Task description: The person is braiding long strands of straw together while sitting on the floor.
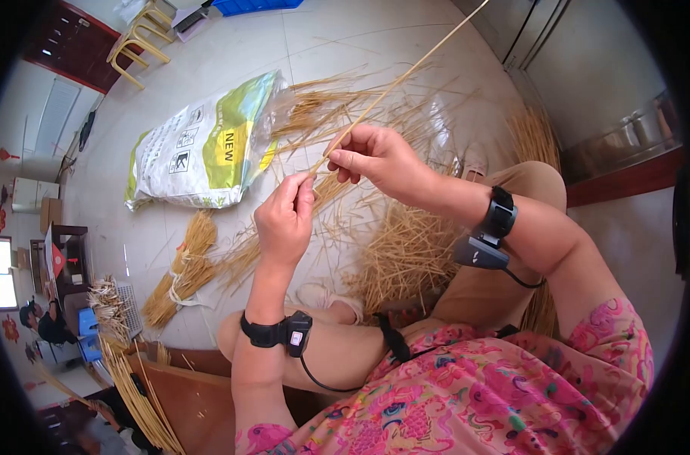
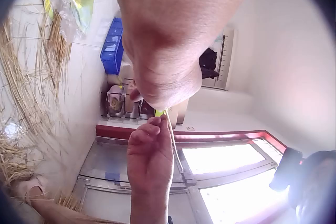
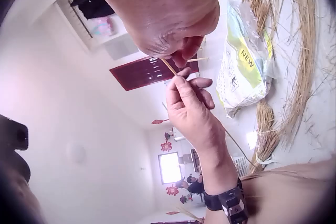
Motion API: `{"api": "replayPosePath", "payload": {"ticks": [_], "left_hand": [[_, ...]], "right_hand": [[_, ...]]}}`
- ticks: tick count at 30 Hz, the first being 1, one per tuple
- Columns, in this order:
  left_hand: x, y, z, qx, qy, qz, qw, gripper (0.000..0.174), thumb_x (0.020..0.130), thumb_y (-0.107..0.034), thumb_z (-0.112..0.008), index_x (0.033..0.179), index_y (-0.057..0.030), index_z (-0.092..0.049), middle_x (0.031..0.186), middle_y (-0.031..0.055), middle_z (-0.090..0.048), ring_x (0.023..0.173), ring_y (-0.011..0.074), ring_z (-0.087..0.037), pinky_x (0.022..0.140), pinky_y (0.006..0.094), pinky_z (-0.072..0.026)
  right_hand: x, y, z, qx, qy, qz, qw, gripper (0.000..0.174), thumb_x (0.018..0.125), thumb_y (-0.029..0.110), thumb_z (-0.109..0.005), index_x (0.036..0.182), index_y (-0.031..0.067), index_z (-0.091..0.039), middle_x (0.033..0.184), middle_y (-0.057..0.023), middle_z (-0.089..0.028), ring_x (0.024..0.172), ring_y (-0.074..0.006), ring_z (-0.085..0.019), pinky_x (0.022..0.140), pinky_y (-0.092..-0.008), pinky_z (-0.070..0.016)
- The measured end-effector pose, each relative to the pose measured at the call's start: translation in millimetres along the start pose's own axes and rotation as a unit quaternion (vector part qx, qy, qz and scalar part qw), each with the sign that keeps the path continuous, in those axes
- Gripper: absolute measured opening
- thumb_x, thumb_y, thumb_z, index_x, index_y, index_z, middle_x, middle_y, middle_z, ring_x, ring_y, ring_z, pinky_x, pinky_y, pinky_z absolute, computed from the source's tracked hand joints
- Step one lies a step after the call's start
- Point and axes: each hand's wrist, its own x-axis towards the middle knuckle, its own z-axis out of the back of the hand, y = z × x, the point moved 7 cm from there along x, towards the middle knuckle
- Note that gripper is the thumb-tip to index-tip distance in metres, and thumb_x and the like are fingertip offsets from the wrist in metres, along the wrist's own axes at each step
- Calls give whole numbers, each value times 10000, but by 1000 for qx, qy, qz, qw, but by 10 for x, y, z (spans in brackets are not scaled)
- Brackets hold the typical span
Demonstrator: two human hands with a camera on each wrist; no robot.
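Note:
A long thin straw stalk [image 1: 406, 77] runs up to the right from the hands. Thumb and fingers of the left hand [image 1: 284, 220] pinch its lower end. Just above, the right hand [image 1: 375, 163] pinches the same stalk between thumb and curled fingers. A short stretch of stalk [image 3: 168, 66] shows between the two hands in the right wrist view. In the left wrist view the near hand [image 2: 163, 77] hides its own fingertips, while the stalk [image 2: 173, 142] passes the other hand [image 2: 150, 156].
Loose straw [image 1: 409, 254] lies in a heap on the floor below the right forearm. A white and green bag [image 1: 201, 148] lies beyond the left hand, with a tied straw bundle [image 1: 182, 269] nearer. Stalks lean on a brown wooden board [image 1: 197, 402] at lower left.

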Motion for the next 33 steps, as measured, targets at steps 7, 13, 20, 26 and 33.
{"api": "replayPosePath", "payload": {"ticks": [7,13,20,26,33], "left_hand": [[24,-137,66,44,-57,-37,997,78,804,-60,-632,881,-66,-628,732,87,-620,563,237,-584,505,316,-457],[3,-219,54,116,-50,-76,989,97,769,-63,-659,863,-76,-634,729,66,-620,589,228,-600,522,317,-465],[-35,-337,2,156,-71,-128,977,116,767,-52,-661,880,-63,-639,727,75,-617,587,230,-592,519,314,-459],[-41,-337,-32,171,-68,-126,975,111,759,-73,-674,863,-66,-638,719,64,-640,607,218,-624,525,305,-482],[-44,-310,-14,152,-71,-113,979,102,760,-68,-675,856,-67,-640,715,72,-653,597,226,-630,516,312,-483]], "right_hand": [[-15,-92,-63,12,8,10,1000,126,887,128,-590,935,12,-590,807,-28,-622,694,-70,-566,634,-218,-478],[-32,-153,-89,17,2,-2,1000,133,886,127,-590,942,7,-592,798,-28,-618,682,-72,-561,625,-219,-476],[-82,-220,-125,13,-8,-16,1000,133,868,131,-603,909,4,-602,769,-26,-617,666,-74,-568,597,-221,-477],[-99,-220,-126,31,-35,-2,999,128,858,125,-600,882,-1,-601,745,-27,-611,652,-77,-571,586,-223,-479],[-110,-193,-96,-7,-43,-3,999,137,863,134,-586,878,-3,-595,759,-31,-610,650,-75,-569,581,-220,-475]]}}
